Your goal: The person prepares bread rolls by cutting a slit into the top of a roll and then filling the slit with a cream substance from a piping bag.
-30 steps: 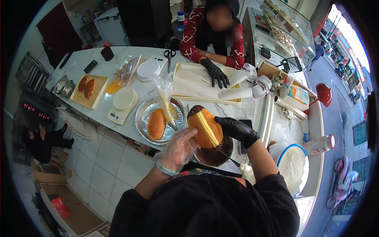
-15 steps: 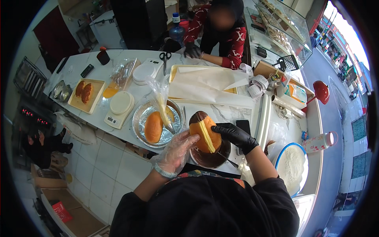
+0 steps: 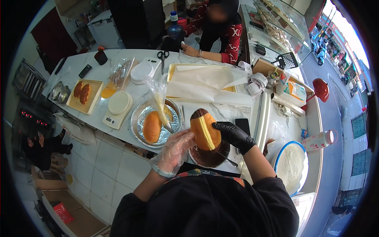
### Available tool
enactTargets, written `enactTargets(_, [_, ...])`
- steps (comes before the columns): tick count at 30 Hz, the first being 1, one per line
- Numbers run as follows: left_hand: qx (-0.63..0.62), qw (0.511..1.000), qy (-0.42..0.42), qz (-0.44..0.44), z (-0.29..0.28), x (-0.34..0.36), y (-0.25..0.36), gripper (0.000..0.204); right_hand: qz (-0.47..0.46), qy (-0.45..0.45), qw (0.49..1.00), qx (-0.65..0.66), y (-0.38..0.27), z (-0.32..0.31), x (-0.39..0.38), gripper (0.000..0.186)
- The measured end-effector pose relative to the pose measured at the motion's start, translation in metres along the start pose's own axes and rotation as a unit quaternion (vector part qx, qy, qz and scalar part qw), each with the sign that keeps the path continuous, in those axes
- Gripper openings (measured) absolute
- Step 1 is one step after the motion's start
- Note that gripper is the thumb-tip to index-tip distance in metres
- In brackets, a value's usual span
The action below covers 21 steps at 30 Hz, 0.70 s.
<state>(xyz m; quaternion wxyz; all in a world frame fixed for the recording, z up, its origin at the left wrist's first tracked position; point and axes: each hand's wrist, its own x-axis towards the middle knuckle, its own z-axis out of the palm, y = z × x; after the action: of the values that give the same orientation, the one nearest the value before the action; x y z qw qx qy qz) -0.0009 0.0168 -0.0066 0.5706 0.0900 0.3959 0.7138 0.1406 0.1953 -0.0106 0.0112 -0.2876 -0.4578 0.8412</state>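
My right hand [image 3: 233, 135], in a black glove, holds a golden bun [image 3: 205, 130] with a yellow cream stripe and a chocolate-dipped far end, above a dark bowl of chocolate [image 3: 208, 158]. My left hand [image 3: 175, 149], in a clear glove, touches the bun's near left side. A round foil tray [image 3: 138, 125] to the left holds another bun [image 3: 151, 126] and a piping bag of yellow cream [image 3: 160, 103].
A white kitchen scale [image 3: 117, 108] and a wooden tray with two buns [image 3: 81, 94] sit on the left. A baking tray lined with paper [image 3: 205, 81] lies behind. Another person in a red top [image 3: 221, 33] leans on the counter. A blue tub of flour [image 3: 291, 166] stands right.
The bun stays in my hands, shifted slightly over the bowl. The other person has pulled back from the paper-lined tray toward the far end of the counter.
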Motion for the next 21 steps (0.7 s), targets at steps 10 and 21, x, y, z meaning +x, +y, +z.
enactTargets(10, [-0.048,0.999,-0.009,0.005,-0.008,-0.002,-0.001,0.034,0.010,0.008,0.998,0.058,0.007,-0.004,0.001,0.038])
enactTargets(21, [-0.154,0.987,-0.026,-0.040,-0.014,-0.004,0.006,0.050,-0.044,0.006,0.984,0.172,0.004,-0.011,-0.015,0.040])
